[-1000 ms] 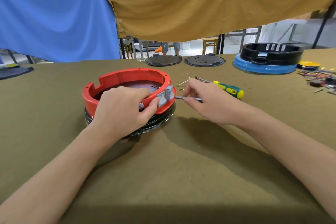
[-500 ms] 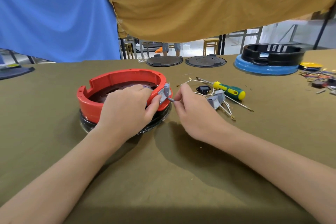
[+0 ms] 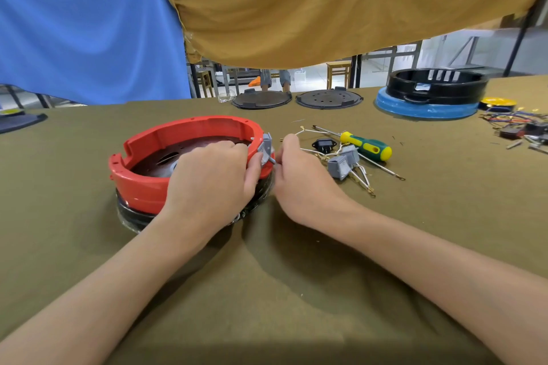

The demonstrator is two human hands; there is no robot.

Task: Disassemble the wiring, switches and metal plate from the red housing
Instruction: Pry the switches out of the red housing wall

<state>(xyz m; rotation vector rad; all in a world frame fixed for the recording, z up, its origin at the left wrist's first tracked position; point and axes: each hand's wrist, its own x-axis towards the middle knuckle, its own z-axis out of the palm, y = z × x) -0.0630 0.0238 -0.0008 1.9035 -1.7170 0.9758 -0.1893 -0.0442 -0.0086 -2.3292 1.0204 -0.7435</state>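
- Red housing (image 3: 189,130): gripped at rim by left hand (image 3: 212,175).
- Grey switch (image 3: 266,147): pinched by right hand (image 3: 299,175), mid-extraction; firm outward pull probably needed next.

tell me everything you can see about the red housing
The red housing is a round, open-topped ring of glossy, plastic-looking material with notches cut in its rim. It sits upright on a black disc-like base on the olive cloth-covered table. A dark perforated plate lies inside. A grey switch sticks out of its right wall. The left hand grips the near rim; the right hand pinches at the switch.
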